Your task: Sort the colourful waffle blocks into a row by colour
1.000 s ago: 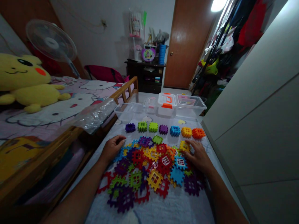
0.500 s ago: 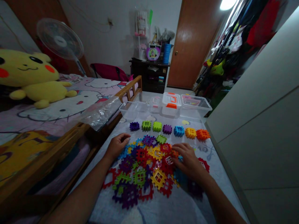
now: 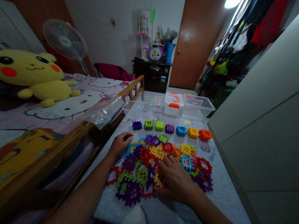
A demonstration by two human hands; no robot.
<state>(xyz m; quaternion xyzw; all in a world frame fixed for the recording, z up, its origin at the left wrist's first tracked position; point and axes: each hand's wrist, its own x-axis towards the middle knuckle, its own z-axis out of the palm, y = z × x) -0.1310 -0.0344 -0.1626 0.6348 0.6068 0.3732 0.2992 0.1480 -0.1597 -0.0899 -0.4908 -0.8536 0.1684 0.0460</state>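
A loose pile of flat plastic interlocking building pieces, with notched edges and window-like cutouts, covers the cloth. My left hand [image 3: 121, 144] rests at the pile's left edge beside light blue pieces [image 3: 126, 151]; its fingers are loosely bent, thumb apart, with nothing visible in them. Over the front right of the pile, my right hand [image 3: 176, 179] reaches down with thumb and fingers apart around a yellow piece [image 3: 157, 179], which it partly covers. Left of it lie a green window piece [image 3: 142, 176] and a dark purple one [image 3: 132, 193]. A red window piece [image 3: 204, 165] lies to its right.
Behind the pile runs a row of small stacks by colour, from dark purple [image 3: 137, 125] to orange [image 3: 205, 134]. Clear plastic boxes [image 3: 198, 105] stand at the back, one with an orange-latched lid [image 3: 173, 99]. A wooden bed rail [image 3: 77, 137] borders the left, a white cabinet [image 3: 261, 124] the right.
My right hand has moved left and toward me across the pile, uncovering blue, yellow and red pieces on the right. My left hand stays by the pile. The view has shifted slightly.
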